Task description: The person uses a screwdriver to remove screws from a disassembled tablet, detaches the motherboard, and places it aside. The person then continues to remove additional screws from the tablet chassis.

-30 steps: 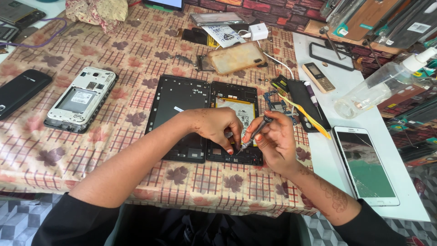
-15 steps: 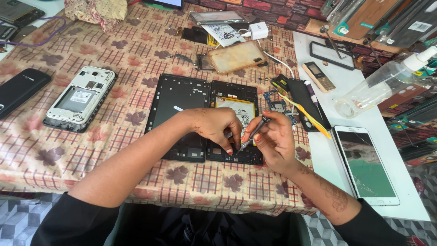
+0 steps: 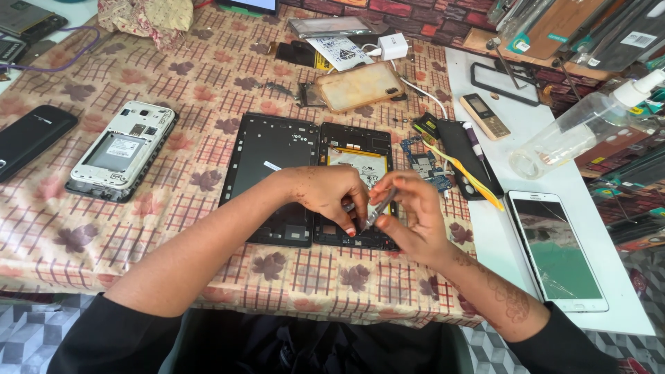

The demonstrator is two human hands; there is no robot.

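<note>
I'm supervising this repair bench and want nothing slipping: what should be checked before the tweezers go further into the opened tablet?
1. Tweezers gripped by the right hand: ok.
2. Left hand steadying the opened tablet: ok, it rests on it.
3. Tweezer tips seen at the work spot: cannot tell, fingers hide them.
4. Tablet lying flat on the checked tablecloth: ok.
5. Loose circuit board close by the right hand: not ok, it could be knocked.
6. Cracked white tablet out of elbow range: cannot tell.
</note>
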